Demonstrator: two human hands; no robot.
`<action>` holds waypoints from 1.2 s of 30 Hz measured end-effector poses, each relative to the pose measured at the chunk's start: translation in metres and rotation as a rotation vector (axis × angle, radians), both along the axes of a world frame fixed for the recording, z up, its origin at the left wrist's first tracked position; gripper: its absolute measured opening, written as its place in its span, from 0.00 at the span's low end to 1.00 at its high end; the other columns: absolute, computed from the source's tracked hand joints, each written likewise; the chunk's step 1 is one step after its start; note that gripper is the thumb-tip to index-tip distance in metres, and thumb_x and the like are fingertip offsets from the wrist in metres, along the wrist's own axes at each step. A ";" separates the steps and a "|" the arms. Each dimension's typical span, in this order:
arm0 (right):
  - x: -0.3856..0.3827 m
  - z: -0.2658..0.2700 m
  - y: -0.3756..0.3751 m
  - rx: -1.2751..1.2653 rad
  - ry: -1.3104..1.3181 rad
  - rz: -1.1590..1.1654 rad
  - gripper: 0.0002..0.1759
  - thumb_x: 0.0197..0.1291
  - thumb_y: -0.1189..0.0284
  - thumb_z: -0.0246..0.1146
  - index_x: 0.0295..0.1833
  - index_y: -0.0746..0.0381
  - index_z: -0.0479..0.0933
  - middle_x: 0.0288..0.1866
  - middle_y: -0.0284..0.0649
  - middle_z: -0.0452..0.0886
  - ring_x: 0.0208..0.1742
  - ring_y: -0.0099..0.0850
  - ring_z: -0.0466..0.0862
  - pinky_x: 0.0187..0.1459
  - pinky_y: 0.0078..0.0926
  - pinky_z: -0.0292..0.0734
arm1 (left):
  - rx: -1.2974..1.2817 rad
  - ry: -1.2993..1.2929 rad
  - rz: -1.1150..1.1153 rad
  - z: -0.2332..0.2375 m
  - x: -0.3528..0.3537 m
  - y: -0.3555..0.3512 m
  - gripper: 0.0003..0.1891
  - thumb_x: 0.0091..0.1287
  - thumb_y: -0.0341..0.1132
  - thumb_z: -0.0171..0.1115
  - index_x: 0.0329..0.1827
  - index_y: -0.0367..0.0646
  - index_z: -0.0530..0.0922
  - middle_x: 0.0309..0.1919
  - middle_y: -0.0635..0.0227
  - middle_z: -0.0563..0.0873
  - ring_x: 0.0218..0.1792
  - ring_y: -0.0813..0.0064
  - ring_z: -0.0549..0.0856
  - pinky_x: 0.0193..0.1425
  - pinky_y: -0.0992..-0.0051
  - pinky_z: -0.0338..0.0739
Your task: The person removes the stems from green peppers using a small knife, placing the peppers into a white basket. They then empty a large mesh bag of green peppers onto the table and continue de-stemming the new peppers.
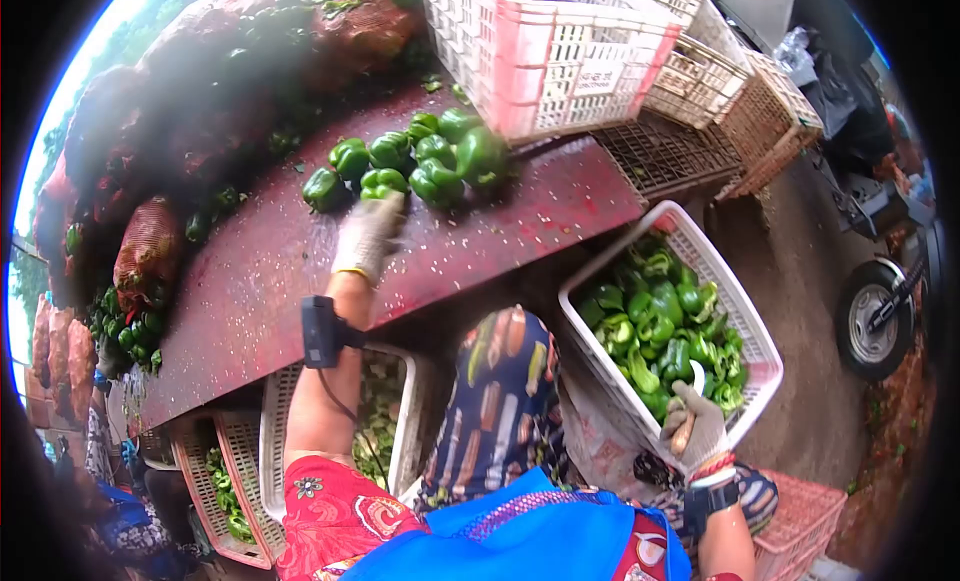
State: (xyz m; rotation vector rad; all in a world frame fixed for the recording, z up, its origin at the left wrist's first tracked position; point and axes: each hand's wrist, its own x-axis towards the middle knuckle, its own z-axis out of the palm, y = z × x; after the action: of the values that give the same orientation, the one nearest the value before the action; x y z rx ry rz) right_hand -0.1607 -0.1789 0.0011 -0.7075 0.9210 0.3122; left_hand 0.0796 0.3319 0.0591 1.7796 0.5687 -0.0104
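gloved left hand point(368, 236) at the green bell peppers point(420, 166) on the red table point(270, 271), grip too blurred to tell. gloved right hand point(695, 426) clenches the white plastic crate point(700, 246) by its rim.

You'll find no lettering you can read here: the pink crate point(560, 71) at the bench's point(560, 196) far edge carries a small moulded mark, too blurred to read.

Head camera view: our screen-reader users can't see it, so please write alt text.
A person's gloved left hand, motion-blurred, reaches toward green bell peppers piled on a red table. Their gloved right hand holds the rim of a white crate full of peppers.
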 end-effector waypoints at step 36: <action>0.174 0.015 0.138 -0.573 -0.321 0.662 0.17 0.69 0.64 0.67 0.55 0.65 0.79 0.30 0.35 0.79 0.17 0.21 0.73 0.15 0.22 0.65 | 1.096 -0.109 -0.225 -0.052 -0.027 -0.048 0.51 0.51 0.62 0.83 0.76 0.49 0.73 0.58 0.46 0.83 0.60 0.43 0.82 0.64 0.51 0.79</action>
State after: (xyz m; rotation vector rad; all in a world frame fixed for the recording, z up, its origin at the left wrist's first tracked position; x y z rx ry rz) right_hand 0.0130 -0.0414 0.0162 -1.5491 0.4378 0.5042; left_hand 0.0526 0.2842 0.0072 2.8776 0.2830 0.2913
